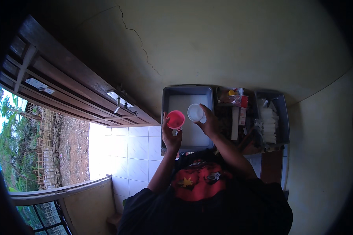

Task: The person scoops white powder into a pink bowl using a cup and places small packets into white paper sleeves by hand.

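My left hand [171, 135] is closed around a pink-red funnel [176, 119], a round piece with a small ringed tab at its near edge. Its wide mouth faces up. In my right hand [210, 123] is a translucent white plastic cup [195, 112], gripped at its right side with fingers and thumb. Cup and funnel are side by side, a little apart, above a grey rectangular tub [166, 102]. A smooth white layer [194, 137] covers the tub's bottom; whether it is liquid, powder or bare lining I cannot tell.
Right of the tub is a small box [223, 102] holding mixed packets. Farther right, a grey bin [285, 121] contains white plastic-wrapped items [268, 120]. A wall [239, 47] rises behind them. To the left, a wooden door [66, 82] stands open beside a tiled floor [138, 147].
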The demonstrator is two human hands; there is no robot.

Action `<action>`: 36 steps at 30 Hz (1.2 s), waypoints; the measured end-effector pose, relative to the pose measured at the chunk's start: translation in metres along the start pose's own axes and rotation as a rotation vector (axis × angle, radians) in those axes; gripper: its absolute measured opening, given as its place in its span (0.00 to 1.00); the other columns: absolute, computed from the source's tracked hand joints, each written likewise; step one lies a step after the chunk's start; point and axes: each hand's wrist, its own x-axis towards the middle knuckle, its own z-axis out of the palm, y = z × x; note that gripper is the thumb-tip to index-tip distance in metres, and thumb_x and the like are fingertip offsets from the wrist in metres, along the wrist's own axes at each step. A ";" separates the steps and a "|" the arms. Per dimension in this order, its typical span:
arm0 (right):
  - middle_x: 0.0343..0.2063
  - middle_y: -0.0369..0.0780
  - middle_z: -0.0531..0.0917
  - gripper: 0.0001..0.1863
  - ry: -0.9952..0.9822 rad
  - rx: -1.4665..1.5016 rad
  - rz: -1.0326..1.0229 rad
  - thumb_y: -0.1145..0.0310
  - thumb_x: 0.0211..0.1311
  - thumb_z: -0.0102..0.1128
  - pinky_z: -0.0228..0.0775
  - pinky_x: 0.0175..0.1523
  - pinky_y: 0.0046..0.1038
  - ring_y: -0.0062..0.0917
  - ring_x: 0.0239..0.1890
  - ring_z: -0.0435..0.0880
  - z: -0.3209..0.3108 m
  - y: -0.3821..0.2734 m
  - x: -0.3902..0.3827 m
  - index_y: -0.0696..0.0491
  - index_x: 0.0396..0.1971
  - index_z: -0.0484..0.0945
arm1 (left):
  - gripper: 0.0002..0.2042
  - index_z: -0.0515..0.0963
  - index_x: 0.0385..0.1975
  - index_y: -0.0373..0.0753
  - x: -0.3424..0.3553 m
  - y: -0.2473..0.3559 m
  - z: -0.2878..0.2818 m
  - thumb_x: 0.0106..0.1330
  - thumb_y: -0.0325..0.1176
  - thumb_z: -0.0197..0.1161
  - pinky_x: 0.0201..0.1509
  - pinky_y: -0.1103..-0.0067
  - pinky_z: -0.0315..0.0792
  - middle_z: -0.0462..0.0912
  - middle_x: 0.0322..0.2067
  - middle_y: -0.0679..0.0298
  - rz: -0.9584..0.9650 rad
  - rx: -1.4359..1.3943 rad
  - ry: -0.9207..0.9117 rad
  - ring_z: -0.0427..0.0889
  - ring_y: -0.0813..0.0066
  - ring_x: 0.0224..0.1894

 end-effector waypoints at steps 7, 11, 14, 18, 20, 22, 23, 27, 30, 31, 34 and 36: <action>0.69 0.48 0.75 0.48 -0.177 -0.175 -0.029 0.78 0.48 0.80 0.67 0.76 0.40 0.45 0.73 0.72 0.044 0.036 -0.035 0.53 0.72 0.67 | 0.39 0.64 0.71 0.42 -0.014 -0.036 -0.017 0.57 0.14 0.68 0.67 0.64 0.82 0.59 0.78 0.45 -0.130 0.019 -0.105 0.72 0.46 0.74; 0.70 0.48 0.73 0.47 -0.239 -0.228 -0.004 0.79 0.49 0.77 0.63 0.79 0.41 0.45 0.75 0.69 0.062 0.050 -0.043 0.53 0.73 0.66 | 0.39 0.63 0.72 0.42 -0.013 -0.044 -0.027 0.59 0.16 0.68 0.65 0.65 0.83 0.60 0.78 0.46 -0.187 0.024 -0.183 0.73 0.47 0.73; 0.70 0.48 0.74 0.46 -0.252 -0.301 -0.004 0.80 0.49 0.76 0.61 0.80 0.41 0.44 0.75 0.69 0.073 0.054 -0.045 0.54 0.72 0.66 | 0.39 0.63 0.72 0.41 -0.010 -0.046 -0.035 0.59 0.16 0.68 0.64 0.65 0.84 0.61 0.78 0.46 -0.177 0.023 -0.211 0.75 0.47 0.72; 0.69 0.48 0.74 0.44 -0.230 -0.328 -0.021 0.82 0.50 0.73 0.58 0.81 0.42 0.44 0.75 0.69 0.084 0.053 -0.049 0.55 0.71 0.68 | 0.39 0.63 0.72 0.41 -0.006 -0.049 -0.042 0.58 0.15 0.67 0.63 0.66 0.84 0.62 0.77 0.45 -0.104 0.031 -0.205 0.78 0.47 0.69; 0.69 0.48 0.75 0.43 -0.219 -0.343 -0.028 0.82 0.51 0.72 0.58 0.81 0.43 0.44 0.75 0.69 0.085 0.055 -0.049 0.55 0.70 0.68 | 0.39 0.63 0.71 0.41 -0.005 -0.049 -0.043 0.58 0.14 0.67 0.63 0.66 0.84 0.62 0.77 0.45 -0.106 0.022 -0.214 0.78 0.48 0.69; 0.68 0.48 0.75 0.41 -0.220 -0.350 -0.034 0.83 0.51 0.71 0.58 0.80 0.43 0.44 0.75 0.70 0.087 0.057 -0.048 0.56 0.69 0.69 | 0.39 0.63 0.71 0.41 -0.004 -0.049 -0.045 0.58 0.14 0.67 0.63 0.66 0.84 0.62 0.77 0.45 -0.113 0.015 -0.218 0.79 0.48 0.68; 0.68 0.48 0.75 0.41 -0.221 -0.352 -0.035 0.83 0.51 0.71 0.58 0.80 0.43 0.44 0.75 0.70 0.088 0.057 -0.049 0.56 0.69 0.69 | 0.39 0.63 0.71 0.40 -0.003 -0.049 -0.046 0.57 0.13 0.67 0.63 0.66 0.84 0.62 0.77 0.45 -0.118 0.016 -0.217 0.79 0.48 0.68; 0.67 0.49 0.76 0.41 -0.214 -0.396 -0.052 0.83 0.51 0.71 0.59 0.80 0.43 0.44 0.74 0.70 0.088 0.058 -0.053 0.56 0.69 0.69 | 0.39 0.63 0.71 0.40 -0.002 -0.050 -0.045 0.57 0.13 0.68 0.64 0.66 0.84 0.62 0.77 0.45 -0.119 -0.003 -0.220 0.78 0.48 0.69; 0.68 0.49 0.75 0.43 -0.229 -0.384 -0.032 0.82 0.50 0.73 0.59 0.80 0.42 0.44 0.75 0.69 0.085 0.051 -0.051 0.56 0.69 0.69 | 0.39 0.63 0.71 0.39 -0.003 -0.051 -0.044 0.57 0.13 0.68 0.65 0.66 0.83 0.62 0.77 0.45 -0.136 -0.035 -0.230 0.78 0.48 0.69; 0.68 0.49 0.75 0.44 -0.246 -0.362 -0.008 0.80 0.49 0.75 0.60 0.80 0.41 0.44 0.75 0.69 0.084 0.047 -0.049 0.56 0.70 0.69 | 0.39 0.63 0.71 0.39 -0.002 -0.051 -0.044 0.57 0.13 0.68 0.65 0.66 0.83 0.62 0.77 0.45 -0.136 -0.035 -0.228 0.78 0.48 0.69; 0.70 0.48 0.75 0.45 -0.181 -0.305 0.027 0.76 0.51 0.76 0.61 0.79 0.42 0.43 0.75 0.69 0.075 0.034 -0.047 0.55 0.72 0.68 | 0.39 0.63 0.71 0.39 0.000 -0.048 -0.042 0.57 0.13 0.68 0.65 0.65 0.83 0.62 0.77 0.45 -0.119 -0.058 -0.229 0.77 0.47 0.70; 0.70 0.49 0.74 0.47 -0.129 -0.272 0.031 0.74 0.50 0.79 0.62 0.79 0.42 0.44 0.75 0.70 0.069 0.026 -0.045 0.55 0.73 0.67 | 0.39 0.63 0.71 0.39 0.003 -0.043 -0.044 0.57 0.13 0.68 0.66 0.65 0.82 0.61 0.77 0.43 -0.119 -0.066 -0.251 0.76 0.47 0.70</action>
